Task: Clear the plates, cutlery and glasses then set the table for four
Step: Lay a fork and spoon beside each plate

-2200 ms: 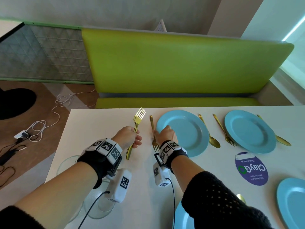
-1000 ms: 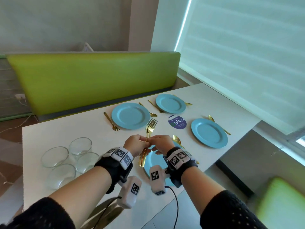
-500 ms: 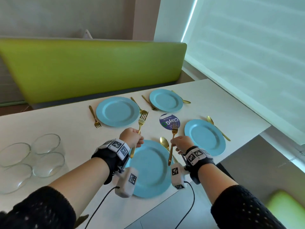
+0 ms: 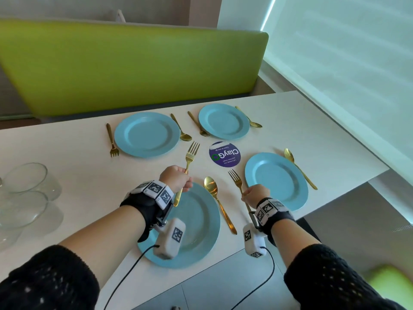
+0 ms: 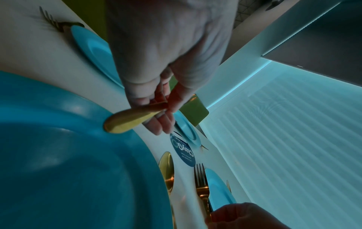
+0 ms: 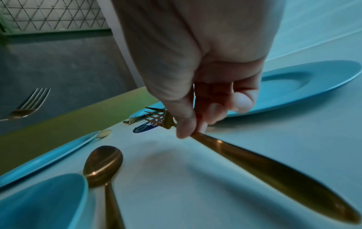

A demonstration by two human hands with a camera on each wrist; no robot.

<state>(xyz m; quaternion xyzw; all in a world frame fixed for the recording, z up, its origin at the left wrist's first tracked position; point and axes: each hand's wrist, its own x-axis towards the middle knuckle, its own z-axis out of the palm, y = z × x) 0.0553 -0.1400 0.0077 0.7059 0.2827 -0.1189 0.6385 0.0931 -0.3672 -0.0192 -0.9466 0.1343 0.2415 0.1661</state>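
My left hand (image 4: 176,179) grips a gold fork (image 4: 188,166), fingers curled round the handle, tines pointing toward the green bench (image 4: 134,63); the handle end hangs over the far rim of the near blue plate (image 4: 201,231), as the left wrist view confirms. My right hand (image 4: 254,194) pinches a second gold fork (image 4: 237,183) low on its neck, and that fork sits just left of the right blue plate (image 4: 276,181); from the right wrist view I cannot tell whether its handle touches the white table (image 4: 78,153). A gold spoon (image 4: 218,200) lies between my two hands, just beside the near plate. Across the table two more blue plates (image 4: 146,134) (image 4: 223,120) each have a fork on one side and a spoon on the other. Another spoon (image 4: 298,166) lies right of the right plate. Clear glasses (image 4: 26,193) cluster at the left edge, and a round purple sticker (image 4: 224,154) marks the middle.
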